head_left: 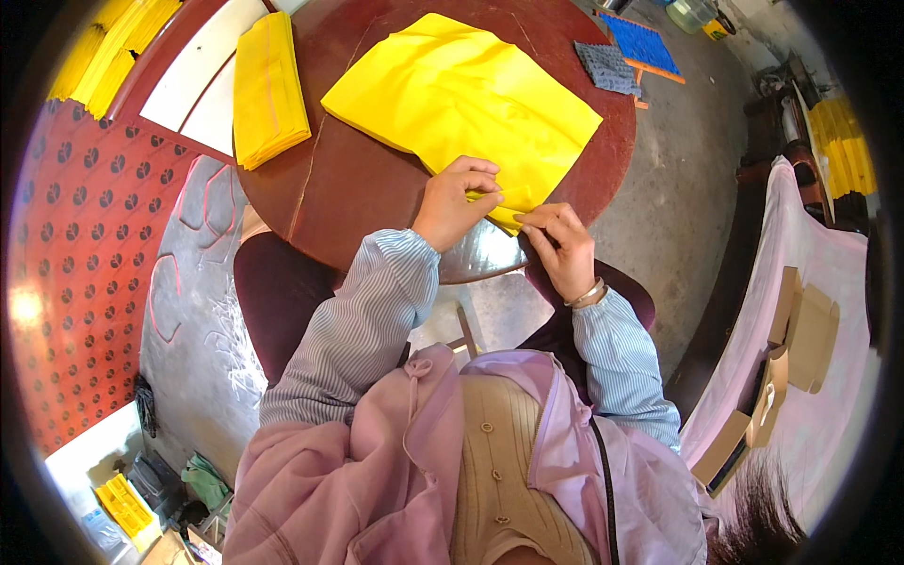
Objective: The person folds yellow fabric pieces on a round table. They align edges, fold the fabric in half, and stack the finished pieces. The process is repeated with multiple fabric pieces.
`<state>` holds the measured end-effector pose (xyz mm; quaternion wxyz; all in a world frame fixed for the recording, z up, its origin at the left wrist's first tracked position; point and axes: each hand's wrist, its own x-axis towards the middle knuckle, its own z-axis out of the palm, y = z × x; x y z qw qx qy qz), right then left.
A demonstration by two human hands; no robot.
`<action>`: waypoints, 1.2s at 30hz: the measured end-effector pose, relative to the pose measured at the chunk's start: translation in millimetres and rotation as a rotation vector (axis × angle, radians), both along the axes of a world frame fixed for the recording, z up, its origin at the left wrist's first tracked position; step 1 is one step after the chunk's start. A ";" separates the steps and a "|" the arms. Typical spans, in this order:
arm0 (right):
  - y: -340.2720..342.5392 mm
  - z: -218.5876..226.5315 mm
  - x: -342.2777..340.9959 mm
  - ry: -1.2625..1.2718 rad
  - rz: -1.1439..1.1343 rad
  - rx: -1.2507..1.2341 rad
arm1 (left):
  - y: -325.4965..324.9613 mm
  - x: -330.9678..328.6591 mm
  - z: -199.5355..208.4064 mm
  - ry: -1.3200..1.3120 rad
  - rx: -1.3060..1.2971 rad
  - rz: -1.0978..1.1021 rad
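Note:
A large sheet of yellow fabric [461, 85] lies spread over the round brown table [311, 202], its near corner bunched at the table's front edge. My left hand [457, 202] grips this corner from the left, fingers curled and thumb pressed toward them. From the right, my right hand [563, 247] pinches the same corner between thumb and fingers at the rim. Small folds of the fabric show between the two hands; exactly how they are layered I cannot make out. Left of the sheet lies a folded stack of yellow fabric [270, 94].
A blue-topped stool [643, 42] with a grey cloth [607, 68] stands beyond the table's right side. Open cardboard boxes [810, 334] rest on a pink-covered surface at the right. A red patterned panel [94, 254] is at the left. My knees are under the table edge.

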<state>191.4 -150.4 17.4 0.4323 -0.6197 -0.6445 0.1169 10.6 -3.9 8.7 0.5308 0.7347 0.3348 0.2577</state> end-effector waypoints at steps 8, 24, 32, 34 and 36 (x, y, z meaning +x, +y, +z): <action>4.6 -6.9 -2.3 0.383 -0.128 -0.155 | 2.8 -4.5 -3.3 -0.008 0.008 -0.052; 6.5 -9.3 -8.2 0.372 -0.158 -0.107 | 4.3 -9.2 -0.7 -0.008 0.112 -0.130; 6.7 -8.4 -8.5 0.368 -0.169 -0.117 | 4.5 -10.2 2.3 0.023 0.122 -0.157; 6.5 -9.7 -8.3 0.359 -0.165 -0.107 | 3.5 -9.6 -0.3 0.029 0.126 -0.150; 6.2 -11.8 -8.3 0.341 -0.158 -0.082 | 1.6 -8.0 -3.7 0.010 0.159 -0.122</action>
